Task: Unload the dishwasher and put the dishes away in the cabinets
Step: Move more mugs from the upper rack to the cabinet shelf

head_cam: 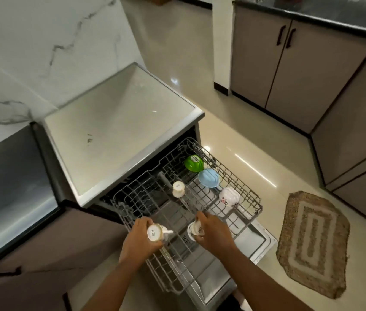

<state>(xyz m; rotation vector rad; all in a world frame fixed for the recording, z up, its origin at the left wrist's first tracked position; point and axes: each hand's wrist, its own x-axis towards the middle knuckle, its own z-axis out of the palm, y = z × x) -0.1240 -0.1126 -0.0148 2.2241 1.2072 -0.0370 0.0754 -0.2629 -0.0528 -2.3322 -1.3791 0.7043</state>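
Observation:
The dishwasher's wire rack point(248, 194) is pulled out over the open door point(259, 245). My left hand point(140, 240) grips a white cup point(156, 232) upside down, its base facing me, above the rack's near left side. My right hand point(213, 232) holds a second white cup point(194, 228) over the rack's middle. Still in the rack are a small cream cup point(178, 189), a green bowl point(193, 163), a light blue bowl point(208, 178) and a white flowered bowl point(229, 197), all upside down.
The dishwasher's grey top point(114, 131) lies to the left under a marble wall. Brown lower cabinets with dark handles point(285, 37) line the right side below a dark counter point(334, 16). A woven mat point(314, 241) lies on the glossy floor to the right.

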